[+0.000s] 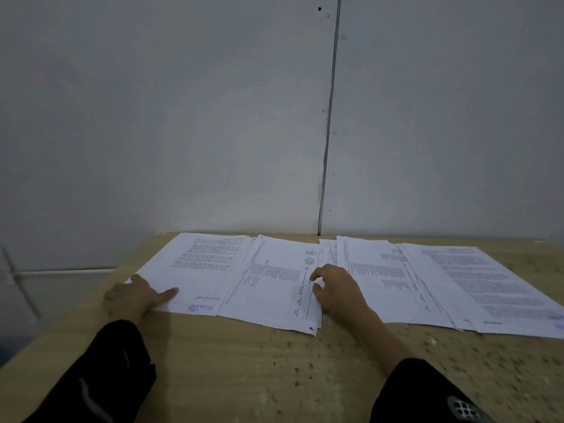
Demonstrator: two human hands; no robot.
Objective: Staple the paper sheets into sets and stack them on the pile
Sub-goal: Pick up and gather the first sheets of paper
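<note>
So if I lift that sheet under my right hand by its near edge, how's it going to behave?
The sheet is probably floppy: it is thin printed paper lying flat, so it would likely droop when lifted by one edge. It overlaps neighbouring papers, so pushing may drag or skew them. The right hand rests at its edge; pinching could lift several layers, since more edges show beneath it.

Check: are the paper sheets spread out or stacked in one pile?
Spread out: paper sheets lie in overlapping groups side by side across the table.
</note>
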